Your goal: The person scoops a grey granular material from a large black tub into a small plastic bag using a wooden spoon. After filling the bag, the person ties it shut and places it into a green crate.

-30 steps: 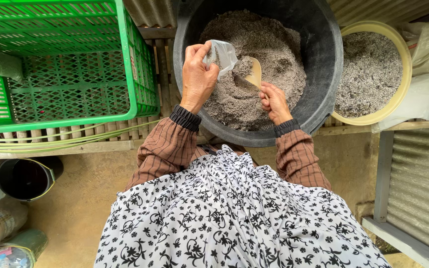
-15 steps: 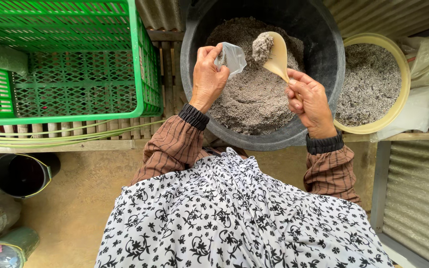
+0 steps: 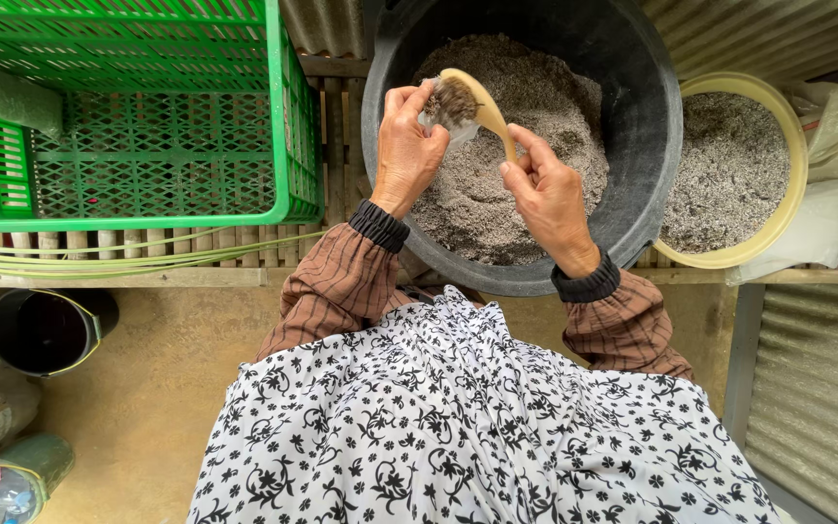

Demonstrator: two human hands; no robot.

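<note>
Over the black tub (image 3: 632,146) of grey mix (image 3: 497,204), a small clear bag (image 3: 435,114) is pinched in the closed left hand (image 3: 407,150) while a loaded scoop (image 3: 467,97), gripped by the right hand (image 3: 545,199), is tipped at its mouth; filling appears in hand, steady tilt being required.

Green lattice crate (image 3: 147,146); black tub (image 3: 632,107) of grey grainy mix (image 3: 497,204); pale yellow scoop (image 3: 482,102); yellow-rimmed bowl (image 3: 789,155); brown striped sleeves (image 3: 341,281) with black cuffs; black-and-white floral skirt (image 3: 477,427); black bucket (image 3: 46,330).
</note>
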